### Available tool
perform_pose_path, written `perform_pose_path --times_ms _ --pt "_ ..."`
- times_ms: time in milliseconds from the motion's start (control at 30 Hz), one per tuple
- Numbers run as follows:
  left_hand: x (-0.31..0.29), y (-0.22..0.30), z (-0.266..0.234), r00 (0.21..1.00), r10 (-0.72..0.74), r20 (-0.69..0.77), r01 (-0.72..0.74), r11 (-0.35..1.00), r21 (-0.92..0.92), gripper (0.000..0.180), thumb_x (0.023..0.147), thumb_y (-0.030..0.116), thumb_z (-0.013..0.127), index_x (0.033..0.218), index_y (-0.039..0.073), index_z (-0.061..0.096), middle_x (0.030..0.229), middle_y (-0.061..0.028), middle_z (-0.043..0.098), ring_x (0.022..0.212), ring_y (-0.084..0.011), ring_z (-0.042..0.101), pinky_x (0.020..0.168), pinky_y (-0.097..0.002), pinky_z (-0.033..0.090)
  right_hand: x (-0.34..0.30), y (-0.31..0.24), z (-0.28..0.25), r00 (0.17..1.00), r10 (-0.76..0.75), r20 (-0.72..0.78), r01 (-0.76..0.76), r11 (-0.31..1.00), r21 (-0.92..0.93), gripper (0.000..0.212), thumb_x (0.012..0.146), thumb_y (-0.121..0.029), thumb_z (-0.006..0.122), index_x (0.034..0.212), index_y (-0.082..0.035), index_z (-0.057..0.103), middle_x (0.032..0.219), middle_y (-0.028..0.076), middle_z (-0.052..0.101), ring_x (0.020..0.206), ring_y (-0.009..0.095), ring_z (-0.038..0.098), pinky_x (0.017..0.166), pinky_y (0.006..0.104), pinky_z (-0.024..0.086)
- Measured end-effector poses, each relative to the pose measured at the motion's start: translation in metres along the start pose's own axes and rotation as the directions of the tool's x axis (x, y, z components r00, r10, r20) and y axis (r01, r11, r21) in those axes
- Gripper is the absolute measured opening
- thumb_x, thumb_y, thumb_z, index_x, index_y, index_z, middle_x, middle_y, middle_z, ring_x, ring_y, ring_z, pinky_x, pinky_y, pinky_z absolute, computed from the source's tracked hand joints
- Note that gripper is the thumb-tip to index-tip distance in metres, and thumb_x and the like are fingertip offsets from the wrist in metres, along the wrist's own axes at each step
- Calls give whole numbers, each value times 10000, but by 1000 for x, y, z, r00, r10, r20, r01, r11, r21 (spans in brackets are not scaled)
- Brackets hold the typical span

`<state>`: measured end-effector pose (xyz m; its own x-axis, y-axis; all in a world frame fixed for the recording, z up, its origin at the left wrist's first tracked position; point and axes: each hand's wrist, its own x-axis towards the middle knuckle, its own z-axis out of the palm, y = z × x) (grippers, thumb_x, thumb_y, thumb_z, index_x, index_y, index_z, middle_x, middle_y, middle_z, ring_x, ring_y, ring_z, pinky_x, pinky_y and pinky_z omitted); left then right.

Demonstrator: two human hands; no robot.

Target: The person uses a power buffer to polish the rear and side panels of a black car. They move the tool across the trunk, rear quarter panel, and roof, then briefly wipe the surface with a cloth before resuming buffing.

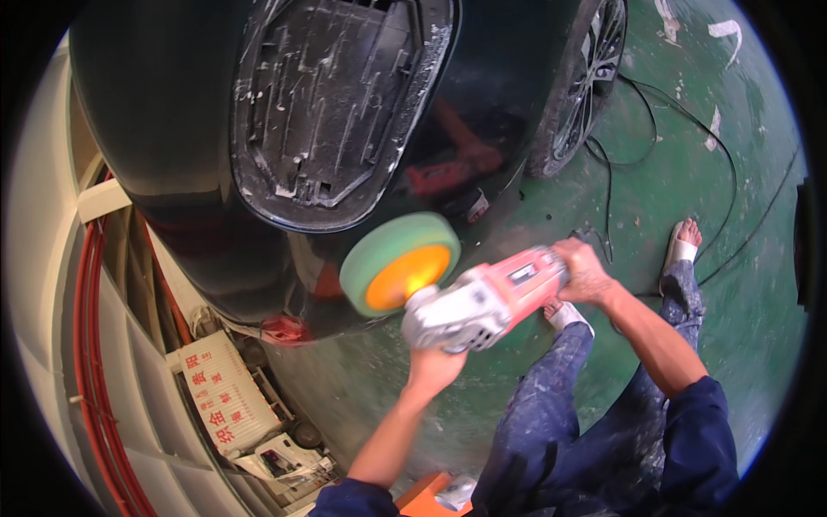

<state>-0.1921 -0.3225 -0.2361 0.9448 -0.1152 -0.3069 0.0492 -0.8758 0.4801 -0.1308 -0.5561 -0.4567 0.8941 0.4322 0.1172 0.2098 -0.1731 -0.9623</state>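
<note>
Glossy dark paint curves across the car [164,146], mirroring a red blur of the tool before it, while a black panel [332,103] of ribbed, matte plastic, rounded at the edge and flecked with white, is set into the body. Beneath you spreads a smooth green floor [680,172], scuffed and dusted pale; your blue trousers [547,396] are heavily smeared with white.

Your polisher [482,306], a stout red body with a worn, silvery-white head, slants between your two hands, just beside the car and below the black panel. At its end sits a thick, round green pad [366,254] with a bright yellow-orange centre; whether the pad touches the paint, you cannot tell from this angle. Your right hand [586,274] is closed around the rear of the polisher, and your left hand [437,370] grips its head from below.

The count: one polisher, one pad, one black panel, one spoked wheel [596,73] in view, two white sandals [683,251] on your feet, at least three white scraps [729,31] on the floor and, at left, one white truck [228,392].
</note>
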Motion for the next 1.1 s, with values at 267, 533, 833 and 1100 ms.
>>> perform_pose_path --times_ms 267,533,833,1100 --pt "-75 -70 1 952 -307 1 307 950 64 532 844 151 721 1333 46 542 1346 -133 571 1272 -288 522 1077 -407 395 -2 -17 67 982 -124 -144 120 992 -32 419 531 -129 731 917 -38 595 853 129 608 880 322 604 824 413 465" --pt "12 35 1 984 -178 11 178 978 -107 361 817 95 741 1154 11 644 1065 -79 690 1005 -213 655 870 -372 521 -2 -10 -30 982 0 -190 -19 995 -97 403 500 -149 773 838 -46 580 798 129 604 784 351 595 742 435 461" --pt "123 141 4 905 -322 280 420 787 -453 237 786 -48 634 1010 9 686 884 -48 727 853 -146 684 771 -319 534 22 11 -156 965 118 -235 -138 988 -71 325 549 -113 735 831 -25 602 817 199 642 834 431 616 752 479 494" --pt "190 214 -21 906 -226 357 397 742 -540 129 782 -37 574 883 9 639 653 -10 589 464 -57 485 406 -229 373 65 -10 -245 959 130 -253 -119 991 57 524 622 0 674 1146 -12 675 904 269 668 951 430 647 793 362 542"
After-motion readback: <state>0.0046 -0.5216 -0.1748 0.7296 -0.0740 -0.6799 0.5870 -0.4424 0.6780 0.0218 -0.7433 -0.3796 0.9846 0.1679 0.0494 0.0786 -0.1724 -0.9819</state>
